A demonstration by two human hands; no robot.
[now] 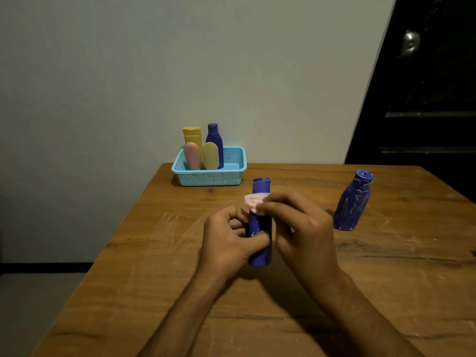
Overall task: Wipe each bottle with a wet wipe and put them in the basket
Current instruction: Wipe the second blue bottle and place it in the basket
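Scuffed wooden table (386, 292) against pale wall (128, 73), dark door (425, 99)

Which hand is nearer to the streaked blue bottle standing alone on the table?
The right hand. It lies just left of the streaked blue bottle, apart from it, pressing the wipe. The left hand is farther left, gripping the held blue bottle.

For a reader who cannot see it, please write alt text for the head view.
Left hand grips an upright blue bottle while the right hand rubs a wet wipe near its cap. Four bottles stand in the blue basket; another smeared blue bottle waits.
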